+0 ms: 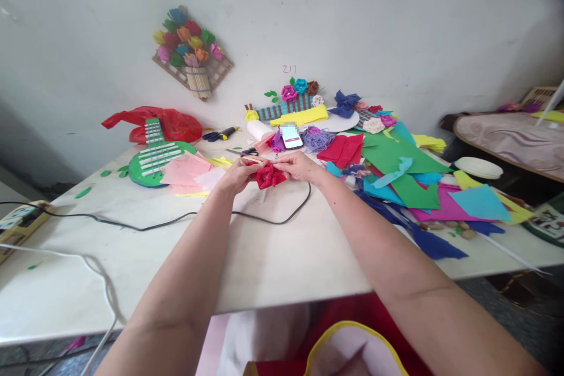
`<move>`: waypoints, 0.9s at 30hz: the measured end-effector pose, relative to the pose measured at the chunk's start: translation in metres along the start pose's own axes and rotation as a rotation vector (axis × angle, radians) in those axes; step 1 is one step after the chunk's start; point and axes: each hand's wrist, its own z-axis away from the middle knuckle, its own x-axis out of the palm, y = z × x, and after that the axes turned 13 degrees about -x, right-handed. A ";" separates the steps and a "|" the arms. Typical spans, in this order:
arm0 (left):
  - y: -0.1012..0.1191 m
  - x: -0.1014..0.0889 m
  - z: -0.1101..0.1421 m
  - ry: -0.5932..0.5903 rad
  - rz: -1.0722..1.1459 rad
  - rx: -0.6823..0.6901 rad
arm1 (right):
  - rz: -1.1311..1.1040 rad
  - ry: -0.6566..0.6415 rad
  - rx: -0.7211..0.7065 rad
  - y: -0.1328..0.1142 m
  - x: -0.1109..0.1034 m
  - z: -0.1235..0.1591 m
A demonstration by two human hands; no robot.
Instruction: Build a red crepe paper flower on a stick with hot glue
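Note:
Both of my hands meet over the middle of the white table. My left hand and my right hand are closed on a crumpled red paper flower, which sits between their fingers. A thin pale stick runs across the top of the flower between the two hands. Just behind them lie scissors and a phone with a lit screen.
A black cable curves across the table in front of my hands. Pink sheets and a green paper guitar lie left. Several coloured paper sheets cover the right side. Paper flowers stand at the back; a flower craft hangs on the wall.

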 end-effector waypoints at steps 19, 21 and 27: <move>0.002 -0.003 0.001 0.001 0.194 -0.030 | 0.208 0.063 -0.221 0.015 0.004 -0.004; 0.003 -0.004 0.002 -0.004 0.243 -0.051 | 0.210 0.075 -0.243 0.016 0.004 -0.004; 0.003 -0.003 -0.001 0.012 0.271 -0.065 | 0.261 0.108 -0.282 0.018 0.005 -0.005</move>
